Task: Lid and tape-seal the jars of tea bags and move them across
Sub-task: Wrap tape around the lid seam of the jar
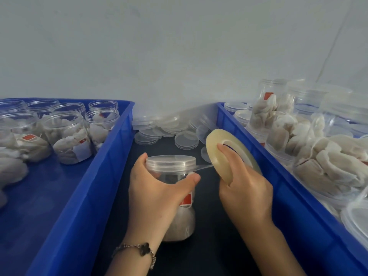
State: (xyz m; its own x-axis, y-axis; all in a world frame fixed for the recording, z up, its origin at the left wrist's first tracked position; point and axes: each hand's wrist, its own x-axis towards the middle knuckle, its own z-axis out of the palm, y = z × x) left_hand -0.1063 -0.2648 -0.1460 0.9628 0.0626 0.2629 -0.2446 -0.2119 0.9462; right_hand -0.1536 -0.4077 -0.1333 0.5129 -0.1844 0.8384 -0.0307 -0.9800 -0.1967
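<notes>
Lidded jar (175,188) upright on the dark surface (211,226) between two blue crates; left hand (155,196) fingers curled around it, right hand (245,188) fingers pinching the tape roll (219,158).

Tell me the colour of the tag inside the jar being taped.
Red, on the tag inside the jar; the head view shows it.

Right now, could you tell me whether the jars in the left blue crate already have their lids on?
No, the jars in the left blue crate stand with open threaded mouths.
</notes>
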